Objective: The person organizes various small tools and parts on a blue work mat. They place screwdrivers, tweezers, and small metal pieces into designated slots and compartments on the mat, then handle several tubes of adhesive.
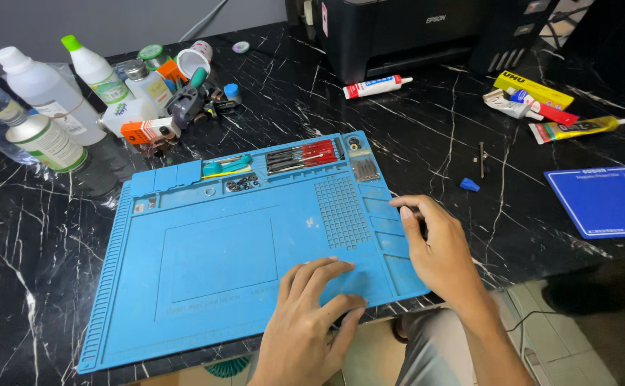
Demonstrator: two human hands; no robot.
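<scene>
The black marble table has free room right of the blue work mat, whose near edge overhangs it. The left hand lies flat, fingers spread, on the mat; the right hand curls at the mat's right edge, its grasp unclear.

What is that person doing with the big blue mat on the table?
A person sits at a black marble table with both hands on a blue work mat. The left hand lies flat on its near edge. The right hand rests at its right edge, seemingly holding something small and dark. Red-handled tools sit in the mat's top trays, with bottles behind.
</scene>
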